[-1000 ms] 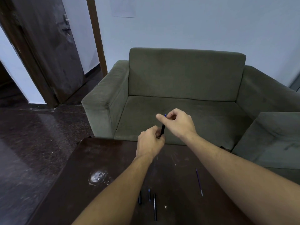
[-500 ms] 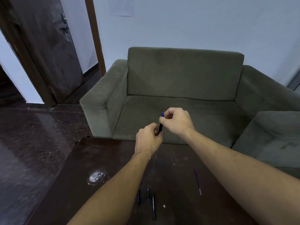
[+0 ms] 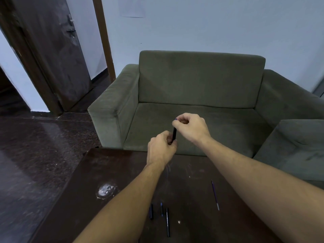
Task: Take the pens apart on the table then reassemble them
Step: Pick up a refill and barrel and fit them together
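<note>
Both hands hold one black pen upright in the air beyond the far edge of the dark brown table. My left hand grips its lower end. My right hand pinches its top, where a small blue tip shows. On the table near me lie a long black pen barrel, a short black piece and a short blue-tipped piece. A thin purple ink refill lies apart to the right, close to my right forearm.
A grey-green sofa stands right behind the table, with a cushion at its right end. A whitish stain marks the table's left part. A dark door stands open at the back left over a dark polished floor.
My right hand has lifted slightly, so more of the black pen shows between the two hands. The parts on the table have not moved.
</note>
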